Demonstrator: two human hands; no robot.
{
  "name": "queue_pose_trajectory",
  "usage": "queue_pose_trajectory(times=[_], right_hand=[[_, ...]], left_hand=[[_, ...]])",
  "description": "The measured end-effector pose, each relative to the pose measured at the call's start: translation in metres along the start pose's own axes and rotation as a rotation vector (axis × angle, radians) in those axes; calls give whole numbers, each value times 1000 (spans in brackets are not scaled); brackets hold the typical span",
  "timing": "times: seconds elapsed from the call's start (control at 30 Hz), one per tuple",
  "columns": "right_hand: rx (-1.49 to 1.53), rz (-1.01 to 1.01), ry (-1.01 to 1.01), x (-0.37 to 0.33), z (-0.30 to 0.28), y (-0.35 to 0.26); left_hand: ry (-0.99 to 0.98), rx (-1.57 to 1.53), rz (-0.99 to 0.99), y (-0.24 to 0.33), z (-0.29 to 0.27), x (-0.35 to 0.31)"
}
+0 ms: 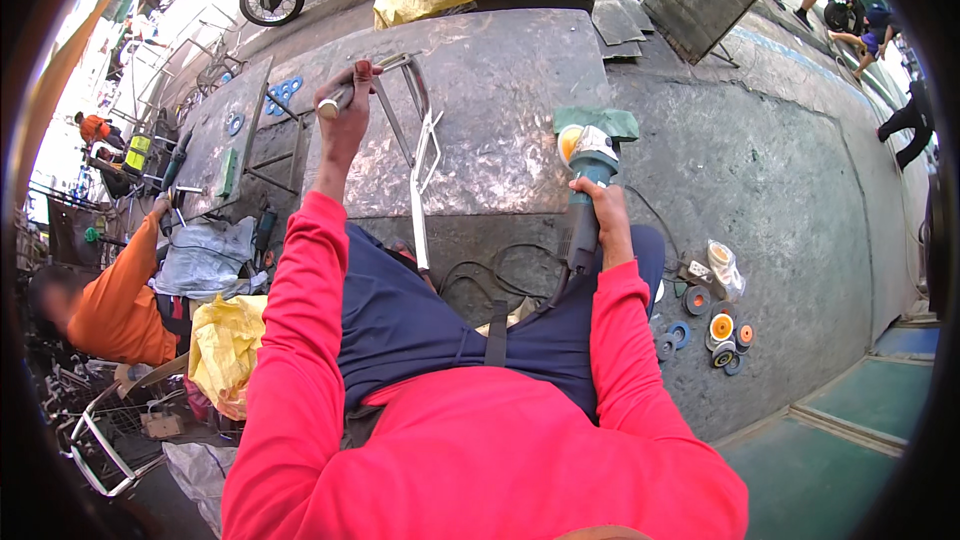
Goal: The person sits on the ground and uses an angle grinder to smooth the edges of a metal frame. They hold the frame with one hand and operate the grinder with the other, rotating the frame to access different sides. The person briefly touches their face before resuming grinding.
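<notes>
Right grip (pixel 609 212) — around grinder (pixel 579 226) | left grip (pixel 345 118) — apparently around metal frame (pixel 417 190)

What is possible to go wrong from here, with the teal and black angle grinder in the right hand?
Only the bare left hand grips the bent white and grey metal tube frame, which might twist or slip. Only the bare right hand grips the grinder, so a kick could be hard to control. Thin black cable loops between the dark blue trouser legs and may snag.
</notes>
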State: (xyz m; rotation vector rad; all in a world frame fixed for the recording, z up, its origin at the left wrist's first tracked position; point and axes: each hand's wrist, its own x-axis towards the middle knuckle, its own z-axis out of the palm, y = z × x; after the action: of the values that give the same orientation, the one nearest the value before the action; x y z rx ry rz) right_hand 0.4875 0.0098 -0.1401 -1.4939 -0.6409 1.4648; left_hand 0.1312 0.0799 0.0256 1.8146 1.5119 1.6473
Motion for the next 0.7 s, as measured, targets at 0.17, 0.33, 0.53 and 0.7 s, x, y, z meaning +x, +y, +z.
queue_pose_trajectory(times=[0.17, 0.33, 0.53, 0.7], right_hand=[[-92, -23, -39, -7, 11, -1], [-237, -61, -127, -21, 32, 3], [-506, -16, -197, -21, 58, 12], [-501, -23, -222, -22, 62, 15]], left_hand=[[-149, -352, -75, -11, -9, 36], [-237, -564, -51, -3, 6, 23], [-408, -385, -12, 21, 10, 5], [-466, -275, -14, 32, 4, -6]])
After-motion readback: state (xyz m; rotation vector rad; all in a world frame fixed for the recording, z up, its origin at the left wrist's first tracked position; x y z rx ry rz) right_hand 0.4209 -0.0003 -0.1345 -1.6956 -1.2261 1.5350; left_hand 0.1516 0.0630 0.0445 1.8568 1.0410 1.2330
